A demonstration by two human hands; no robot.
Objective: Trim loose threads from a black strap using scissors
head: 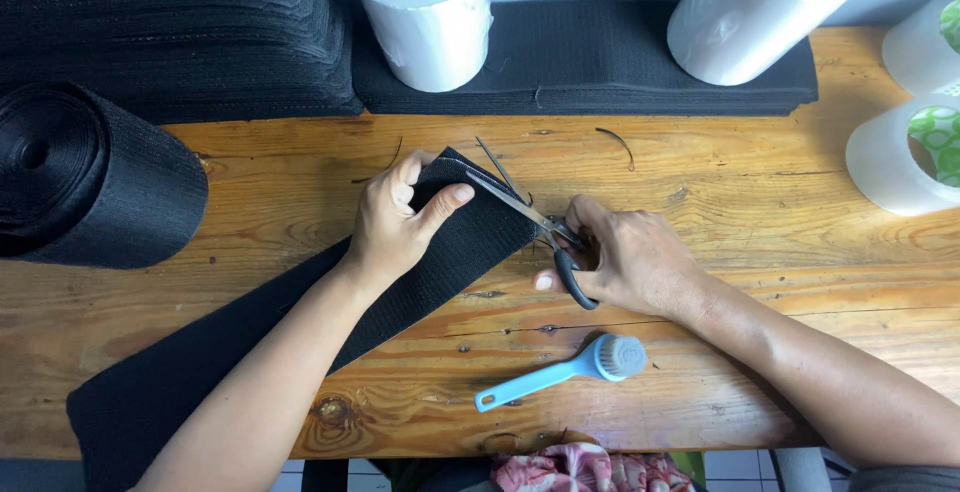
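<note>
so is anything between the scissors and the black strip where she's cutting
Nothing visible. The open scissors in the right hand already meet the end of the black strip, which the left hand pins down, fingers clear of the blades. The blue brush lies apart, nearer the table edge.

Table [780, 202]: bare wood, knotted and grained, worn semi-matt finish. Strip [470, 242] under left hand [395, 222]: black woven cloth, ribbed, matt. Roll [85, 177] and stacks [180, 32]: same black weave. Scissors [540, 227] in right hand [630, 257]: bright metal blades, black plastic handles. Brush [570, 372]: smooth pale-blue plastic. White rolls [430, 22]: thin glossy film. Tape rolls [900, 157]: translucent, shiny.
</note>
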